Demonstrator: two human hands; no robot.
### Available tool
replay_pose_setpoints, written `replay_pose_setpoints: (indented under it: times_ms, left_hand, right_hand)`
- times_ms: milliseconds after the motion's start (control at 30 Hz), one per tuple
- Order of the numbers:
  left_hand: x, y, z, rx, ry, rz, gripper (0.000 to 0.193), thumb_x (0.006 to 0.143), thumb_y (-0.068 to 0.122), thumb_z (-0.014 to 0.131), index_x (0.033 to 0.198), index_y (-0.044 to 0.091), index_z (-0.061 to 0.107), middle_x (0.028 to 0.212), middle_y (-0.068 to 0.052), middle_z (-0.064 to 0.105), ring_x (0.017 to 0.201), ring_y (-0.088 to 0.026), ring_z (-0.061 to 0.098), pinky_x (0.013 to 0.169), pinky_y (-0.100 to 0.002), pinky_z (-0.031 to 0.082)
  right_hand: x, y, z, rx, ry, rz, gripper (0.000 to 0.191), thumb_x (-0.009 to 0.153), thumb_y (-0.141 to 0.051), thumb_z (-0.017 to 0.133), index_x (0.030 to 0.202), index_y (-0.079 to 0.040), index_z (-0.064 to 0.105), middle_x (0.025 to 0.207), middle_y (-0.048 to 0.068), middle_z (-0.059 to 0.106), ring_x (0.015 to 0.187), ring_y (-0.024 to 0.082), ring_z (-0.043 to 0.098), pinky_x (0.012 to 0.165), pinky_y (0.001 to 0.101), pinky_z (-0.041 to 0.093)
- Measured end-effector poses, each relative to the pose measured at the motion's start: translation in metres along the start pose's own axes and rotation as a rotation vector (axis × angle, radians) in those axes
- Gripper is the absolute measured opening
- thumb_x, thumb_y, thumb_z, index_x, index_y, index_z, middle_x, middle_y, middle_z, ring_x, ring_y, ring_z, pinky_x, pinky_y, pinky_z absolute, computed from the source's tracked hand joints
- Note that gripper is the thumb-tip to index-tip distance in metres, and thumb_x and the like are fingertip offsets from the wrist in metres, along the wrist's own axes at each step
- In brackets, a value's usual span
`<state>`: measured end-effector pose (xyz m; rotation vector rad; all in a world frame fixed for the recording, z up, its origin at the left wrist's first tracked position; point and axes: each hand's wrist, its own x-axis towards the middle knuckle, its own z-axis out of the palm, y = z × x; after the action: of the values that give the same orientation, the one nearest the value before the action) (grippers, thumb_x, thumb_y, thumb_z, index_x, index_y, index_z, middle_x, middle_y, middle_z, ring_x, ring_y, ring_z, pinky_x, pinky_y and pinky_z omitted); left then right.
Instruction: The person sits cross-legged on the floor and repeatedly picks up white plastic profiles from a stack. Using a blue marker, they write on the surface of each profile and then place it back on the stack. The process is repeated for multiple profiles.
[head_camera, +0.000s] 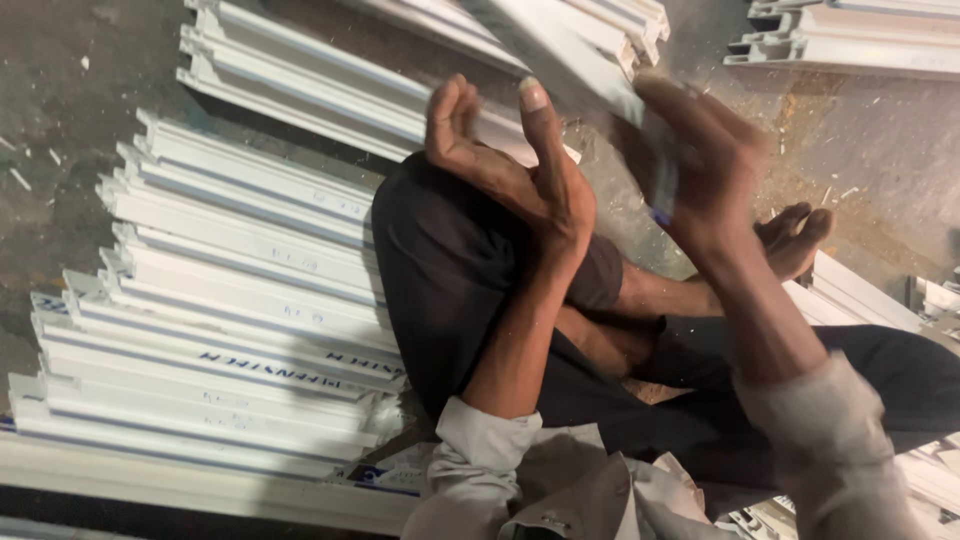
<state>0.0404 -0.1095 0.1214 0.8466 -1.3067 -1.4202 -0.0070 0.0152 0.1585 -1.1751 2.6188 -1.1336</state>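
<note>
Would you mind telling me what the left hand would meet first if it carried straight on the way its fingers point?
Probably the white profile strip just above the left hand, though depth is unclear.

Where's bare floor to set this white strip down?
Bare floor lies at upper left, beside the stacked white profiles. A second patch, littered with shavings, lies at upper right below the far profiles. The middle is crowded: legs, left hand, and right hand gripping the strip.

Right hand (700, 165) gripping white profile (560, 45), left hand (505, 160) open
</note>
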Motion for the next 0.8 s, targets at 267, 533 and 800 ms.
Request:
replay_pose_setpoints:
  times_ms: [267, 533, 800]
  left_hand:
    - [-0.031, -0.041, 0.020, -0.782, -0.439, -0.842, 0.055, 0.108, 0.055, 0.043, 0.128, 0.006, 0.054, 0.090, -0.011, 0.066, 0.072, -0.020, 0.068, 0.065, -0.036, 0.059]
    - [-0.033, -0.059, 0.030, -0.290, -0.506, -0.832, 0.068, 0.103, 0.065, 0.033, 0.076, 0.009, 0.060, 0.056, -0.002, 0.055, 0.042, -0.012, 0.056, 0.040, -0.028, 0.051]
    - [-0.032, -0.060, 0.033, -0.258, -0.510, -0.864, 0.072, 0.100, 0.070, 0.031, 0.073, 0.010, 0.059, 0.051, -0.002, 0.051, 0.036, -0.013, 0.052, 0.033, -0.029, 0.048]
  right_hand:
    - [-0.125, -0.059, -0.043, -0.176, 0.179, 0.225, 0.024, 0.098, -0.007, 0.075, 0.121, 0.000, 0.069, 0.115, 0.021, 0.074, 0.106, 0.031, 0.075, 0.087, 0.0349, 0.059]
    - [-0.130, -0.044, -0.022, 0.233, 0.339, 0.420, 0.029, 0.104, -0.005, 0.052, 0.126, 0.005, 0.068, 0.108, 0.015, 0.076, 0.100, 0.022, 0.077, 0.089, 0.0310, 0.061]
    - [-0.118, -0.035, 0.000, 0.315, 0.360, 0.425, 0.013, 0.101, -0.002, 0.073, 0.111, 0.004, 0.071, 0.092, 0.014, 0.074, 0.077, 0.015, 0.070, 0.068, 0.0244, 0.055]
